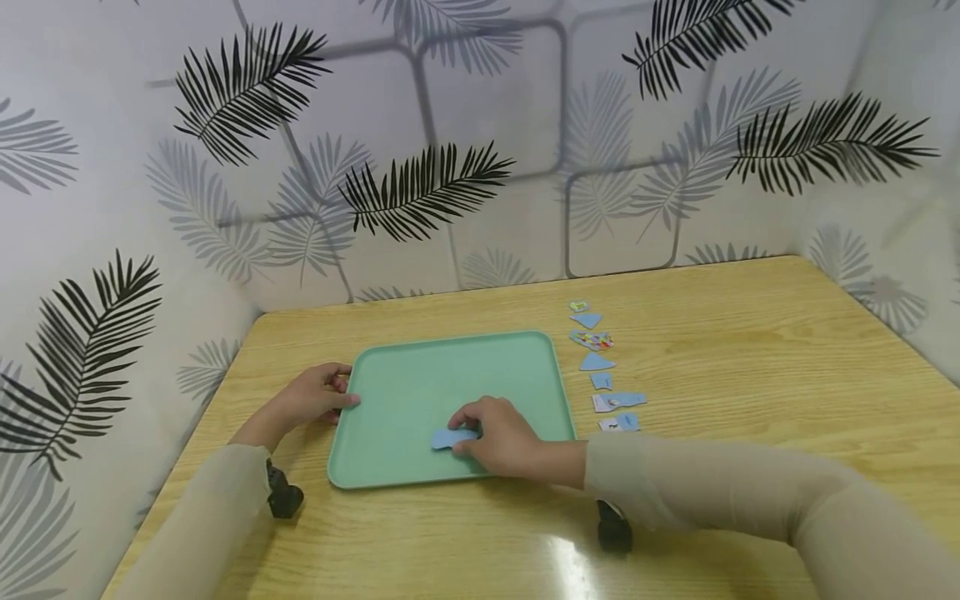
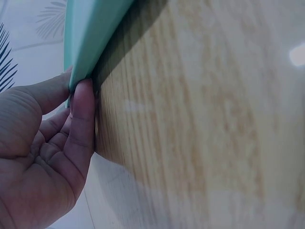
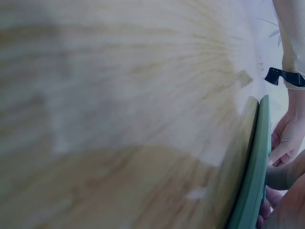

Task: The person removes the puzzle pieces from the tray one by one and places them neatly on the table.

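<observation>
A light green tray (image 1: 450, 367) with a raised rim lies on the wooden table. My left hand (image 1: 318, 396) grips its left rim. In the left wrist view, the thumb of the left hand (image 2: 43, 148) is on the rim and the fingers are curled at its underside. Over the front middle of the tray, my right hand (image 1: 498, 437) pinches a flat blue puzzle piece (image 1: 444, 438) between thumb and fingers. Part of that piece is hidden by the hand. In the right wrist view, the right hand (image 3: 290, 200) shows only partly, behind the tray rim (image 3: 255, 176).
Right of the tray runs a column of several flat pieces, among them a blue triangle (image 1: 596, 362), a multicoloured piece (image 1: 592, 340) and a long blue-and-white piece (image 1: 618, 402). The wooden table (image 1: 750, 358) meets a leaf-patterned wall (image 1: 510, 225) at its back and sides.
</observation>
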A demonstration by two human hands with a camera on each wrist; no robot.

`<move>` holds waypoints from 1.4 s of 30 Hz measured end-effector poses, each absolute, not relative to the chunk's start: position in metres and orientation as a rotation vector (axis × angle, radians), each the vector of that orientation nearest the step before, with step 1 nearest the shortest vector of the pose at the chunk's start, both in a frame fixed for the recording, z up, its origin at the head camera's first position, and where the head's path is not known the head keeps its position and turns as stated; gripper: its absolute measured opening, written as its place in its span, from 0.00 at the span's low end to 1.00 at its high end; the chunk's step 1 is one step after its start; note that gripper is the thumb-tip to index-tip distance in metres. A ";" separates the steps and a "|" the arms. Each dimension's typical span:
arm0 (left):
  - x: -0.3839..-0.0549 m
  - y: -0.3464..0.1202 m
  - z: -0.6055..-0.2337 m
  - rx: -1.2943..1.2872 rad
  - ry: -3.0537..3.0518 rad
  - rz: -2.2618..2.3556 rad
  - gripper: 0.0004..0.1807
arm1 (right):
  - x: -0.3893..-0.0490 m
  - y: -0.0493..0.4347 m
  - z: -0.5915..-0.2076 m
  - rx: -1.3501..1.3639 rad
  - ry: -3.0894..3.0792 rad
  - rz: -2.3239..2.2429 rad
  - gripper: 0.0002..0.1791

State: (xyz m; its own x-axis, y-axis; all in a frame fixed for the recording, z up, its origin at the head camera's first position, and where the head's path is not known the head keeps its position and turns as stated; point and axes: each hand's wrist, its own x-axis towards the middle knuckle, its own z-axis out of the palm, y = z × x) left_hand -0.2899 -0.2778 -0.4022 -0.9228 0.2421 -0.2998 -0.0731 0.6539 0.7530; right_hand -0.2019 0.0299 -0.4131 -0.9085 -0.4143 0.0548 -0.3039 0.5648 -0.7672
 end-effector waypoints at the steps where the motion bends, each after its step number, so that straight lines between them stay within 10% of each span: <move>1: -0.290 -0.277 -0.402 0.134 2.497 1.161 0.33 | -0.202 0.031 -0.413 -0.621 2.658 -1.267 0.10; 42: -0.291 -0.280 -0.404 0.140 2.497 1.165 0.33 | -0.177 0.175 -0.403 -0.722 2.707 -1.337 0.13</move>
State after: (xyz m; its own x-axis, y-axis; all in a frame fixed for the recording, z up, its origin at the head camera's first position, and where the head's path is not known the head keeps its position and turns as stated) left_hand -0.2909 -0.2798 -0.4041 -0.9225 0.2465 -0.2971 -0.0692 0.6514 0.7555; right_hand -0.1773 0.1752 -0.4035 -0.8912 -0.4215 0.1678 -0.3894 0.5210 -0.7595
